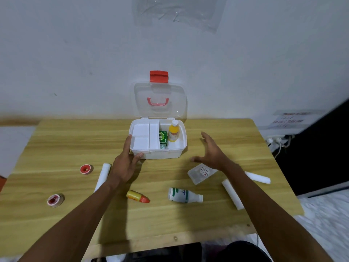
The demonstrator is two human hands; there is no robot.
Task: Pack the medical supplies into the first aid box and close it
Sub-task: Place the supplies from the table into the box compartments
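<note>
Supplies nearest the viewer, in front of the white plastic first aid box (162, 154): a small yellow dropper bottle with a red cap (137, 196) and a white plastic bottle with a green label (184, 195), both on their sides on the light wooden table (56, 140). Front-left of the box lie a nearer red-cored tape roll (55, 200), a farther red-cored tape roll (86, 169) and a long white gauze roll (103, 176). Front-right lie a second white gauze roll (233, 193), a third white gauze roll (258, 179) and a flat clear plastic case with a red-printed label (200, 173).

Left hand (125, 163): fingers nearly straight along the box's left wall, thumb against its front-left corner.

Right hand (211, 152): just right of the box and apart from it, above the clear case, fingers spread, holding nothing.

The box stands open near the table's far edge. A white divided tray (145, 135) fills its left part; right of the tray, inside, are a green carton (163, 138) and a yellow bottle with a white cap (173, 132). The clear lid with a red handle (160, 99) stands upright behind the box, red latch (159, 76) at its top
</note>
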